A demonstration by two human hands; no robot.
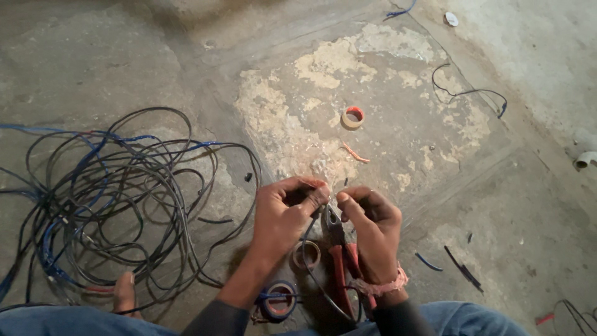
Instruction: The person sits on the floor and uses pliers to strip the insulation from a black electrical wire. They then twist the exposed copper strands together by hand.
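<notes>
My left hand (283,214) pinches the end of a thin dark wire (309,231) between thumb and fingers. Close beside it, my right hand (372,229) grips red-handled pliers (341,252), jaws pointing up toward the wire end. The wire runs down from my left hand between my forearms toward my lap. Two tape rolls lie under my arms: a tan roll (306,254) and a blue-edged roll (280,300). Both hands nearly touch over a concrete floor.
A large tangle of black and blue cables (106,193) spreads at the left, by my bare foot (124,292). A red-cored tape roll (352,117) lies further ahead. Wire offcuts (463,267) lie at right, a loose black wire (469,93) farther back, a white pipe end (586,160) at the right edge.
</notes>
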